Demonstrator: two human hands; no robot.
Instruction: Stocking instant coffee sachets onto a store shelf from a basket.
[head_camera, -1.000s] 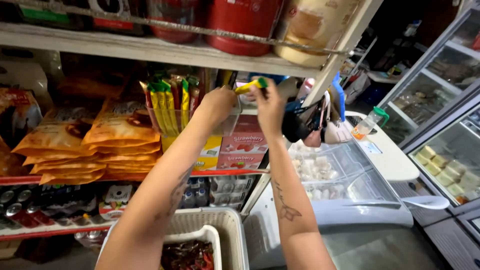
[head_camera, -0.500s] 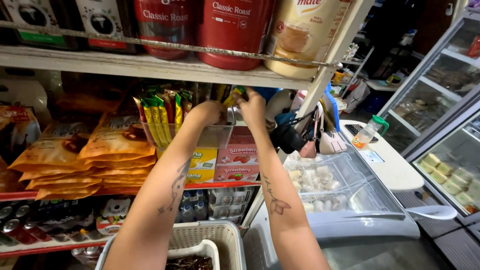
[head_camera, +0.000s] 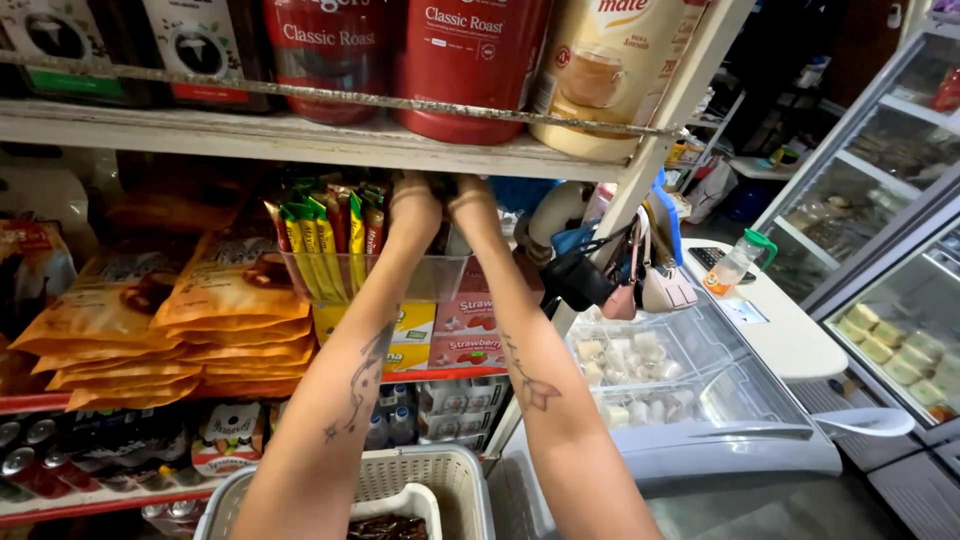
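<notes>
Fingers of both hands are out of sight now, tucked up behind the shelf edge (head_camera: 330, 140) above the clear bin (head_camera: 370, 275) of stick packets (head_camera: 320, 240); can't tell if they grip anything. A second ago they were in plain view holding a yellow-green packet in front of the shelf; that packet no longer shows. Left hand (head_camera: 415, 205) and right hand (head_camera: 475, 205) sit side by side, wrists just over the bin's rear, so the packet looks to be going in or already in. White basket (head_camera: 420, 475) sits below the forearms
</notes>
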